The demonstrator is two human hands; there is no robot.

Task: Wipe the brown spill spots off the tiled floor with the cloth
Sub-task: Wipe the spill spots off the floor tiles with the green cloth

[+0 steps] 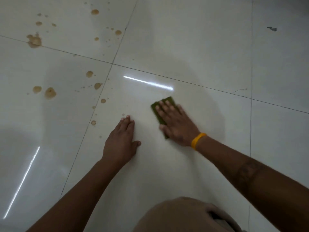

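Observation:
My right hand (175, 123) lies flat with fingers spread on a folded green cloth (169, 99), pressing it onto the glossy white tiled floor (184, 47); most of the cloth is hidden under the palm. A yellow band circles that wrist. My left hand (121, 141) rests palm down on the floor to the left of the cloth, holding nothing. Several brown spill spots lie to the left: a big one (50, 93), a smear (34, 40) farther off, and small drops (93, 122) along the grout line near my left hand.
Dark grout lines (100, 97) cross the tiles. A small dark chip (272, 28) marks the floor at the far right. My knee in tan cloth (180, 215) shows at the bottom edge. Light reflections streak the tiles.

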